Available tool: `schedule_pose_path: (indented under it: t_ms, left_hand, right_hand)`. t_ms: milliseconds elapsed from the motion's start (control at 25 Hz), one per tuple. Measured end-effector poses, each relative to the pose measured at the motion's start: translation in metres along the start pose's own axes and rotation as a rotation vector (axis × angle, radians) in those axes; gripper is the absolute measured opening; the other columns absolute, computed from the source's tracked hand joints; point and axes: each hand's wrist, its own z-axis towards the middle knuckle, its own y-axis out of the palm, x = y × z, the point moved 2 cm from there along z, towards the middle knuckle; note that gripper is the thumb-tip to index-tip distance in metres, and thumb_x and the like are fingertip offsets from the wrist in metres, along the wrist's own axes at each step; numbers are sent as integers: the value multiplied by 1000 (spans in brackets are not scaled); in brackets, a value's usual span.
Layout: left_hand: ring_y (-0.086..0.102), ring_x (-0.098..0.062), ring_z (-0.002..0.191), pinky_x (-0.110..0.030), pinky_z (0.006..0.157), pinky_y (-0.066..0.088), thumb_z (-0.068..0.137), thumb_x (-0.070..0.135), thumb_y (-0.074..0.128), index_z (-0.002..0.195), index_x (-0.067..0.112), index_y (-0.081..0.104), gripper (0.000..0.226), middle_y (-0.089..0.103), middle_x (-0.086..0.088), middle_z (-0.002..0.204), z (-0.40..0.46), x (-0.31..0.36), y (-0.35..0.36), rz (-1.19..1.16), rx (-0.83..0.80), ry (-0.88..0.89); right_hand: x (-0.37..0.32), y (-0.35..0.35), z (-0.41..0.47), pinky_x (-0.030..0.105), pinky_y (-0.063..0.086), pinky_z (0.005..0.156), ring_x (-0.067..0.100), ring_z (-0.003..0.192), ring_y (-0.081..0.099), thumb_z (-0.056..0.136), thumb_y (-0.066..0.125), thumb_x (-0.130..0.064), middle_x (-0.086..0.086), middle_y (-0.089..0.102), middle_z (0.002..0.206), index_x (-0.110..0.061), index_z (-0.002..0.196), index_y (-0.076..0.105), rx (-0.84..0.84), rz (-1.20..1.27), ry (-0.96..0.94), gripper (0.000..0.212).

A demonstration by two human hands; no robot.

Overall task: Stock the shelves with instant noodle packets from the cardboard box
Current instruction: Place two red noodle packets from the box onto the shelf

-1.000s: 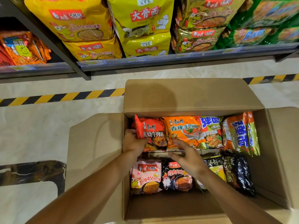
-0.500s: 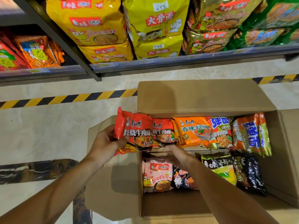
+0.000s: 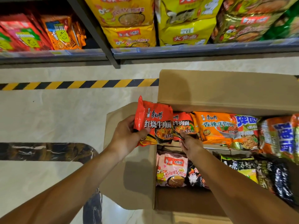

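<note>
The left hand (image 3: pixel 127 138) gripped a glossy red plastic noodle packet (image 3: pixel 154 122) by its lower left corner, thumb curled over the front and fingers wrapped behind, holding it upright above the left flap of the open brown cardboard box (image 3: pixel 226 92). Just to its right, the right hand (image 3: pixel 190 143) reached into the box with its fingers curled onto the bottom edge of a second red noodle packet (image 3: pixel 182 125), which stood on edge in the far row; the first packet overlapped this one's left side. How tightly the right hand held it could not be told.

The box had dull, matte walls and its flaps were folded outward. In the far row, right of the second red packet, stood a crinkled orange noodle packet (image 3: pixel 215 126), then a packet with blue lettering (image 3: pixel 247 131) and another orange and blue one (image 3: pixel 279 136) at the right edge. In the near row lay a pale pink noodle packet (image 3: pixel 172 170), a black packet (image 3: pixel 195 177) partly hidden by the right forearm, then a yellow-green packet (image 3: pixel 242 167) and shiny black packets (image 3: pixel 279 180).

Behind the box ran a grey metal shelf (image 3: pixel 194 52) bearing stacked yellow multipacks (image 3: pixel 129 36). Red and orange packets (image 3: pixel 40 33) leaned on the shelf at the left. A strip of yellow and black hazard tape (image 3: pixel 77 84) crossed the pale floor.
</note>
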Motion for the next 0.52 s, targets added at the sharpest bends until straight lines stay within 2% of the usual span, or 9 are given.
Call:
schedule_pose_path:
  t_ms: [80,200,280,400,520]
  left_hand:
    - [72,-12,91,-27,81,59,81,12,77,120,17,63,41,74,2,106,-2,1,-1,16,9,-4]
    - [72,-15,91,-33,83,59,80,11,78,118,16,64,40,74,1,105,-9,5,-3,15,37,-29]
    - [72,-18,93,-39,86,59,80,8,78,117,13,65,40,74,-2,106,-16,8,-8,-15,63,-63]
    - [71,-23,96,-44,87,58,79,4,78,120,10,64,43,73,-6,109,-36,22,-20,-63,81,-92]
    - [71,-20,96,-31,78,60,79,4,77,121,12,63,45,72,-4,109,-64,51,-39,-81,81,-60]
  right_hand:
    - [-3,3,-11,19,56,44,7,54,62,79,85,-27,4,71,79,-7,104,66,-90,22,23,38]
    - [-9,-4,-31,20,56,46,8,66,63,81,81,-25,1,63,79,-8,102,65,-191,8,41,31]
    - [-14,-15,-49,25,62,58,10,71,62,80,82,-22,2,62,85,-9,97,64,-159,-58,-19,28]
    - [-21,-43,-77,34,62,81,16,78,63,79,83,-16,5,65,90,-9,90,63,-40,-121,-224,24]
    - [-26,-70,-119,40,60,86,23,88,67,81,80,-10,10,70,99,-7,93,67,-37,-183,-326,17]
